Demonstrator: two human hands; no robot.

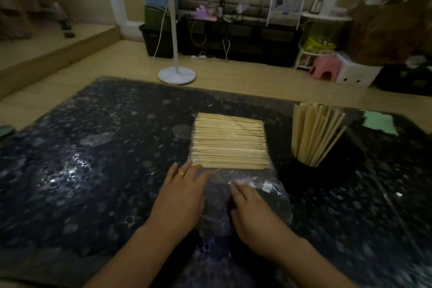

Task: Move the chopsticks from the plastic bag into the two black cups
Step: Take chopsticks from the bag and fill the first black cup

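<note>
A flat stack of pale wooden chopsticks lies sideways inside a clear plastic bag in the middle of the dark table. My left hand rests flat on the bag's near left part, its fingertips touching the nearest chopsticks. My right hand presses on the empty crumpled end of the bag with straight fingers. To the right stands a black cup holding several upright chopsticks. A second black cup is not visible.
The dark speckled table extends left and right. A green cloth lies at the back right. Beyond the table stand a white fan base, a black low cabinet and a pink stool.
</note>
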